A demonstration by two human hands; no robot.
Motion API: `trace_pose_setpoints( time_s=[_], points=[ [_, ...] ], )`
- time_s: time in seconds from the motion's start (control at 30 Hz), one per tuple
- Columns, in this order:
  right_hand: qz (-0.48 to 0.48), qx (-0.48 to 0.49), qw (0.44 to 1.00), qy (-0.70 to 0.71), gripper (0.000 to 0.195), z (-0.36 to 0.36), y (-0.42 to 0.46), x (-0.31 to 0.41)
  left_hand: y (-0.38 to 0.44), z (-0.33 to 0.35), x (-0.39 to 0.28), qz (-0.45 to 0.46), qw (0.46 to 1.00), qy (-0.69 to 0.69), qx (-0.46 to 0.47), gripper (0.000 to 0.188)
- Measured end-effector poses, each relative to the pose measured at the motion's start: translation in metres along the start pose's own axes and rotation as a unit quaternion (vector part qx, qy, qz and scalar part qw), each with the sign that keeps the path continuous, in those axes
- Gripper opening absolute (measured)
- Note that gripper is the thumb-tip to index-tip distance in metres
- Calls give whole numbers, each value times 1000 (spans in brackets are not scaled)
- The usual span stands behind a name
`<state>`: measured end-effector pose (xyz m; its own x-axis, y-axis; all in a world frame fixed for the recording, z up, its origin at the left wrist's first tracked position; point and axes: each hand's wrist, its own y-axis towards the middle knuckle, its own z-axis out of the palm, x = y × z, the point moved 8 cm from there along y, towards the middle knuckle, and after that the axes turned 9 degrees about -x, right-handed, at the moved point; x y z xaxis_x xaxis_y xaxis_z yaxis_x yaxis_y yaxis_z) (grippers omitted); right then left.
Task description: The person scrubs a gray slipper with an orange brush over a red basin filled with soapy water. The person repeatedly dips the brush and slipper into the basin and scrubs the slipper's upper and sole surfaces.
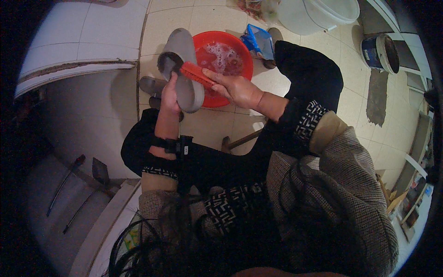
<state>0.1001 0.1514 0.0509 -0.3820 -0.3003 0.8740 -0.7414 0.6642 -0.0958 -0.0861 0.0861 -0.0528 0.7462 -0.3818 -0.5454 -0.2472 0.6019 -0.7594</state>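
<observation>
My left hand (pixel 169 95) grips a grey slip-on shoe (pixel 190 93) from below and at its opening. In my right hand (pixel 238 88) is a red scrubbing brush (pixel 198 73), its bristles turned down towards the shoe; its far end is at the shoe's opening. Both hands are over the left side of a red plastic basin (pixel 248 59), which holds foamy water (pixel 225 59). The shoe hides part of the basin's left rim.
A blue-and-clear plastic bag (pixel 259 39) stands right of the basin. Beyond it is a large white bucket (pixel 301 17); a smaller paint bucket (pixel 372 53) lies at the right. A wooden-handled tool (pixel 245 138) is on the floor between my legs.
</observation>
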Motion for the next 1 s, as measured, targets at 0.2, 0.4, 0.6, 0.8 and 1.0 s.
trace_pose_setpoints(
  time_s=[0.2, 0.4, 0.6, 0.8, 1.0],
  points=[
    [37, -26, 998, -34, 48, -10, 12, -8, -21, 16, 10, -35, 999, 13, -4, 45],
    [-22, -150, 987, -61, 48, -27, 21, -20, -35, 28, 11, -43, 996, 80, -15, 45],
    [90, -158, 981, -72, 48, -44, 31, -41, -32, 17, 16, -46, 983, 178, 13, 49],
    [94, -173, 980, -16, 49, -46, 30, -43, -43, 28, -3, 47, 967, 252, -7, 52],
    [68, -173, 982, 29, 49, -36, 26, -39, -41, 28, -21, 178, 930, 321, -27, 52]
  ],
)
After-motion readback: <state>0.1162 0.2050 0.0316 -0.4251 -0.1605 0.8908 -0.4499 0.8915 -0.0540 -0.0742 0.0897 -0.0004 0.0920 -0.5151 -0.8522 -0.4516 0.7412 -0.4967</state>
